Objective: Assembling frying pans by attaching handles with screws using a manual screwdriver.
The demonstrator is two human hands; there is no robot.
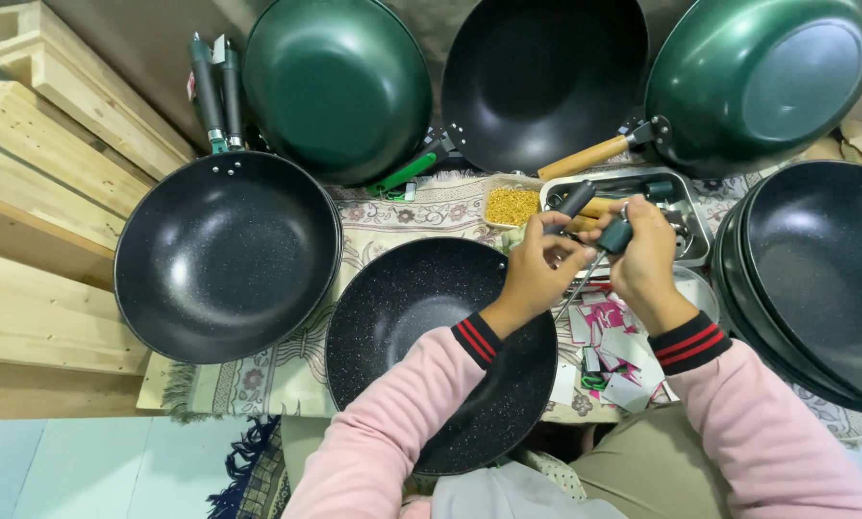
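**Two hands closed on one dark pan handle**

Two hands are seen together at about one o'clock from the frame's centre. The left hand (535, 272) is pinched around the lower end of a dark pan handle (575, 199), and the right hand (645, 252) is clamped on a dark green screwdriver grip (616, 234) set against it. A speckled black pan (412, 327) lies beneath the left wrist, at six o'clock.

A slip seems the chief risk: if the tool's tip were to jump off its seat, the left fingers beside it could be struck, or a small fastener could be dropped among the coloured paper scraps (606, 351) below. Whether a screw is engaged cannot be told.

The work is done over a patterned cloth (287, 370), crowded with pans: a black one (227, 256) at nine o'clock, green ones (337, 86) at eleven. A metal tray (692, 223) and a small container of yellow bits (512, 205) are placed at twelve. Pale timber boards (37, 144) are stacked at ten o'clock.
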